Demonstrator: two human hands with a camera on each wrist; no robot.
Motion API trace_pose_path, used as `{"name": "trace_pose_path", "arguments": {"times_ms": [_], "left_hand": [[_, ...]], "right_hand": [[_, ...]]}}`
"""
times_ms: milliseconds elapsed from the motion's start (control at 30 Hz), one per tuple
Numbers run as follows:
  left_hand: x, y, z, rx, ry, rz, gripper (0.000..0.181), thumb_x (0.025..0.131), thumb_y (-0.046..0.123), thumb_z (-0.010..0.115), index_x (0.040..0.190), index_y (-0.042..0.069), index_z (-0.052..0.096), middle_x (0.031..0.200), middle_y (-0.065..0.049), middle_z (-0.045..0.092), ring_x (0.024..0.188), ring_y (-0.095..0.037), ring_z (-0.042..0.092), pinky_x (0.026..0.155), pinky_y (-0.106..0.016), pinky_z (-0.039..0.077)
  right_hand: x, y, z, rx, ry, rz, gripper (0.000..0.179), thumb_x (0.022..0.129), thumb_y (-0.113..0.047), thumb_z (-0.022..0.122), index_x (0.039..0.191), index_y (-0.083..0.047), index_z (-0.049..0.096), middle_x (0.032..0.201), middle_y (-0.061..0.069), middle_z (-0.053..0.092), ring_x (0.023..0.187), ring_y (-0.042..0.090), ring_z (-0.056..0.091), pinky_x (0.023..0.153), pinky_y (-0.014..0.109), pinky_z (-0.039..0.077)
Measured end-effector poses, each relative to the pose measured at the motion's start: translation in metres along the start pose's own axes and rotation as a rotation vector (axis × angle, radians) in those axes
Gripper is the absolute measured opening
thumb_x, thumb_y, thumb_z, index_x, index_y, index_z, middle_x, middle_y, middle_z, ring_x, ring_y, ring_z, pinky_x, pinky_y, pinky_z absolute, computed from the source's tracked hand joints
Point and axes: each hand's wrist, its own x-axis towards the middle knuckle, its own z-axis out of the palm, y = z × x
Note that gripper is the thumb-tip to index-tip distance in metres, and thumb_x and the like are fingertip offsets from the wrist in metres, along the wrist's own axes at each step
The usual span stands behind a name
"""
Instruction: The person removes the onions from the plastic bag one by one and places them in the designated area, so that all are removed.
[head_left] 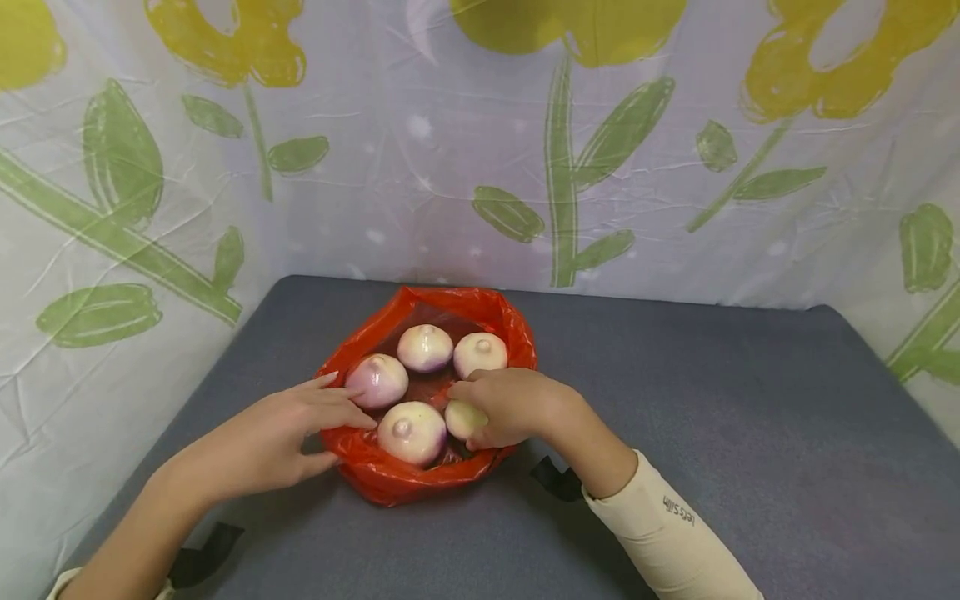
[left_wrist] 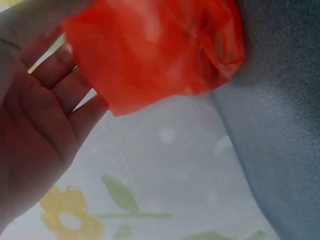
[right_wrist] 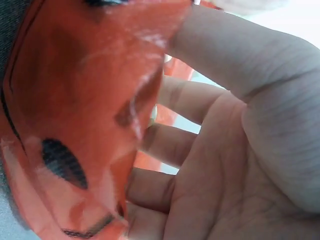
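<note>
A red plastic bag stands wide-mouthed on the table with several pale, purple-tinged onions inside, such as the onion at the back. At the bag's left rim my left hand holds the plastic, fingers over the inside and thumb outside. The left wrist view shows that hand with its fingers partly behind the red plastic. My right hand reaches in over the right rim and grips the onion at right front. In the right wrist view, the bag wall hides the fingertips of that hand.
The blue-grey table extends to the right of the bag. A cloth with yellow flowers hangs behind it and at both sides. Black straps show by each wrist.
</note>
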Motion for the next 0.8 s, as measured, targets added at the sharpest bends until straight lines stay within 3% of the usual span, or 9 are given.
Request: {"name": "trace_pose_path", "arguments": {"times_ms": [133,300,567,800], "left_hand": [[0.002,0.003,0.000,-0.011,-0.070,-0.027,0.045,0.076,0.013,0.087,0.118,0.024,0.074,0.115,0.016,0.068,0.113,-0.019,0.063,0.093,-0.050,0.051],[0.003,-0.001,0.005,-0.043,-0.056,0.034,0.037,0.079,0.010,0.085,0.114,0.020,0.076,0.110,0.014,0.070,0.103,-0.011,0.066,0.086,-0.045,0.055],[0.002,-0.004,0.010,-0.110,-0.047,0.049,0.035,0.082,0.009,0.083,0.115,0.018,0.077,0.108,0.013,0.071,0.097,-0.006,0.067,0.083,-0.040,0.056],[0.002,-0.006,0.009,-0.108,-0.041,0.046,0.032,0.082,0.008,0.082,0.112,0.017,0.077,0.106,0.012,0.072,0.096,-0.008,0.068,0.082,-0.041,0.056]], "right_hand": [[0.000,0.002,0.000,0.007,0.012,-0.040,0.036,0.083,-0.025,0.081,0.114,-0.022,0.064,0.101,-0.005,0.058,0.088,0.014,0.054,0.084,0.033,0.048],[0.001,0.006,0.001,0.026,0.021,-0.092,0.037,0.083,-0.022,0.081,0.116,-0.019,0.065,0.103,-0.005,0.059,0.092,0.014,0.054,0.087,0.032,0.048],[0.003,0.013,0.006,0.054,0.039,-0.198,0.042,0.082,-0.019,0.081,0.121,-0.016,0.066,0.107,-0.004,0.062,0.098,0.013,0.055,0.089,0.030,0.047],[0.005,0.016,0.006,0.040,0.059,-0.215,0.045,0.081,-0.020,0.083,0.122,-0.017,0.065,0.106,-0.005,0.061,0.098,0.013,0.054,0.089,0.029,0.046]]}}
